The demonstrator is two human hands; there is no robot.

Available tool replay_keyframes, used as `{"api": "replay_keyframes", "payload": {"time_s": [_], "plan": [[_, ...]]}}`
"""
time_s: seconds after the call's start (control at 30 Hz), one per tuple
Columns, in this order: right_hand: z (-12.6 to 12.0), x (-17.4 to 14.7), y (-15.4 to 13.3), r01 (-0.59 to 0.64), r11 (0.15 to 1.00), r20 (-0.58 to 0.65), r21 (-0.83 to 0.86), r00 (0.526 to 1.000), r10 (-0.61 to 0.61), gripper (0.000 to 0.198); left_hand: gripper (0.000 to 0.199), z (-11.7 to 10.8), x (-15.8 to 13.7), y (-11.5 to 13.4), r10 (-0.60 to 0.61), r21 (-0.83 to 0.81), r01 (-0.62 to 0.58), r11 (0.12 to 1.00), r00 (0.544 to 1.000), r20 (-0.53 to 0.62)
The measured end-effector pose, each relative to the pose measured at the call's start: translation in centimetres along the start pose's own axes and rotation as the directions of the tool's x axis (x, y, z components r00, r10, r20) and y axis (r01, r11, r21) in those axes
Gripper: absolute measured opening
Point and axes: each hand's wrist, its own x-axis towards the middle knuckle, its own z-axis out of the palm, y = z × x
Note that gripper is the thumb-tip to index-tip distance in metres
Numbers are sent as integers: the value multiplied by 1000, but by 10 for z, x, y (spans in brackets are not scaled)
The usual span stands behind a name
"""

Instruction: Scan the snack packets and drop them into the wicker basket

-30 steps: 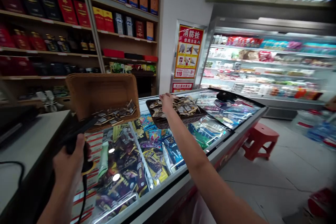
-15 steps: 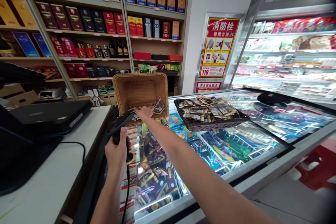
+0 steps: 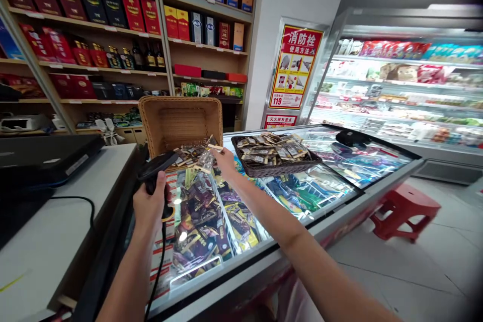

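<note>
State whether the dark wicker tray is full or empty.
Full, or nearly so: small packets lie heaped across the dark wicker tray, hiding its bottom.

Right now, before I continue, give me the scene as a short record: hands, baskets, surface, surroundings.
Left hand: left hand gripping a black handheld scanner, its cable hanging down
Right hand: right hand holding small packets by the tan basket's opening; exact count unclear
Tan basket: tan basket tilted, opening toward the camera, packets in its lower part
Dark basket: dark basket heaped with packets
Surface: glass-topped freezer under the dark basket
Floor: red stool beside the freezer
</note>
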Motion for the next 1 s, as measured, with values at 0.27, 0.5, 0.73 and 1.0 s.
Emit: {"api": "replay_keyframes", "payload": {"time_s": [0.27, 0.5, 0.73, 1.0], "plan": [[-76, -39, -6, 13, 997, -138, 80, 990, -2, 19, 48, 14, -16, -3, 62, 127, -102, 987, 956, 288], [-81, -41, -7, -1, 990, -141, 142, 990, 21, 21, 50, 20, -29, 7, -23, 168, -61, 984, 887, 461], [-85, -44, -16, 63, 995, -149, 75, 988, -51, 20, 50, 23, -24, -10, -31, 216, -112, 970, 824, 566], [-84, -43, -19, 48, 995, -162, 86, 986, -34, 18, 55, 22, -26, -3, -33, 250, -133, 959, 825, 564]]}}
